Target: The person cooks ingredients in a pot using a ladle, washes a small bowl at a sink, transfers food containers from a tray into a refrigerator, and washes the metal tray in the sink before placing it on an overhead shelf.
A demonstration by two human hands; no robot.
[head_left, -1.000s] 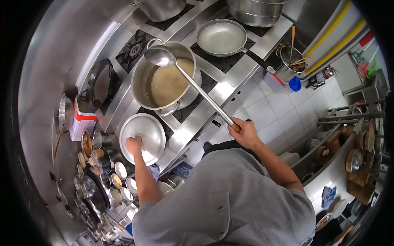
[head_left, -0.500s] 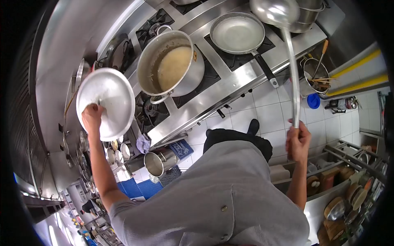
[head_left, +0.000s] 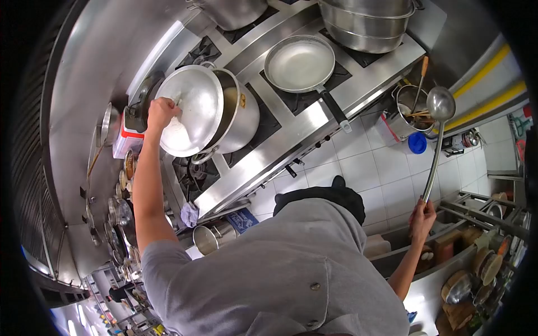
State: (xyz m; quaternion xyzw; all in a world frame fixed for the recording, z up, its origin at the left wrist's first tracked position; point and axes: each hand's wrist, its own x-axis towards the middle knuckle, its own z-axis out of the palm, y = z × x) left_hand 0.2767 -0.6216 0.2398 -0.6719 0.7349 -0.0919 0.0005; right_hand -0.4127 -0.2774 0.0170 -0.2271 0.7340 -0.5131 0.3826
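My left hand (head_left: 162,115) grips the knob of a round metal lid (head_left: 196,115). The lid is tilted over the left part of a large pot (head_left: 244,120) on the stove, hiding much of its opening. A dark gap shows along the pot's right side. In my right hand (head_left: 422,219) is the handle of a long metal ladle (head_left: 441,105), held out to the right, its bowl pointing away from me above the floor. A frying pan (head_left: 300,63) with a black handle sits on a burner right of the pot.
A tall stacked steel pot (head_left: 367,25) stands at the stove's far right, another pot (head_left: 232,11) at the back. Beyond the stove's right end, a container (head_left: 406,106) holds utensils beside a blue lid (head_left: 417,143). An open metal pot (head_left: 206,239) stands low at left.
My left hand has brought the lid rightward onto the large pot's opening. My right hand has swung the ladle away from above the stove, out to the right and lower.
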